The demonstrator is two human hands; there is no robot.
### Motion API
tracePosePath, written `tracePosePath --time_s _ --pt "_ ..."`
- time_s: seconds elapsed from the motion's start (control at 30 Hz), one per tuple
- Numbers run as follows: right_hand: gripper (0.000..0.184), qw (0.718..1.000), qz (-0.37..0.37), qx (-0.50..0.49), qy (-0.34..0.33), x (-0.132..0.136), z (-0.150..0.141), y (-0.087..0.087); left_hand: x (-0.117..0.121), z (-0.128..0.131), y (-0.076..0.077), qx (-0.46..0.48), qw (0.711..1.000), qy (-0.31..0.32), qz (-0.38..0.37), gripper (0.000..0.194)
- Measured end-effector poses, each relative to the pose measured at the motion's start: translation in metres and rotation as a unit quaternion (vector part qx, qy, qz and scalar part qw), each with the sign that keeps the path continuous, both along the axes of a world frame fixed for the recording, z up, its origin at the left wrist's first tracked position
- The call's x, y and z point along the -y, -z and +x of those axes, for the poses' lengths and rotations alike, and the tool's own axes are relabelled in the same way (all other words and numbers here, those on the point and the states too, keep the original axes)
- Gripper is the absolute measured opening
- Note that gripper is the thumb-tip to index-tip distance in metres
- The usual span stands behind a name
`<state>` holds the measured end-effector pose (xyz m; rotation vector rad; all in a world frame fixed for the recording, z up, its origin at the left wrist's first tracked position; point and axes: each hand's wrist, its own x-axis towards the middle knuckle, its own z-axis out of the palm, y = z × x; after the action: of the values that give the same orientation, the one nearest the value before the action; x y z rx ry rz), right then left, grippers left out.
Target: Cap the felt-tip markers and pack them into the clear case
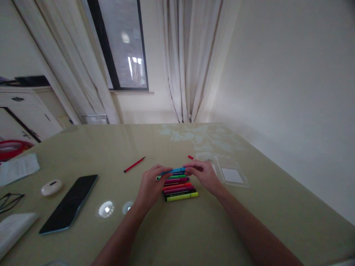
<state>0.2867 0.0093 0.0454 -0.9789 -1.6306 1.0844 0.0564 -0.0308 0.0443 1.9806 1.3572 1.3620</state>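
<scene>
A row of several coloured marker pens (179, 187) lies side by side on the table (194, 229), from green at the far side to yellow nearest me. My left hand (149, 188) and my right hand (203, 175) each pinch one end of a blue marker (174, 171), holding it level just above the far edge of the row. Both hands have their fingers closed on it. A red pen (134, 164) lies alone to the left of the hands, and a small red cap (190, 157) lies beyond the right hand.
A clear plastic case (231, 173) lies open to the right of the markers. On the left lie a black phone (69, 204), a white oval object (51, 187), eyeglasses (9, 201) and folded white paper (18, 168). A wall runs along the table's right side.
</scene>
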Motion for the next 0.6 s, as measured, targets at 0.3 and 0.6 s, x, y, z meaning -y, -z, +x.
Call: tracePosePath --time_s 0.3,0.6 --pt "0.028 0.993 0.018 0.114 0.015 -0.006 -0.002 0.008 -0.023 -0.024 0.01 -0.068 0.996 -0.043 -0.042 0.032" --pt "0.02 0.937 0.166 0.291 0.098 -0.012 0.004 0.011 -0.028 -0.085 0.032 -0.282 0.869 -0.373 -0.163 0.04"
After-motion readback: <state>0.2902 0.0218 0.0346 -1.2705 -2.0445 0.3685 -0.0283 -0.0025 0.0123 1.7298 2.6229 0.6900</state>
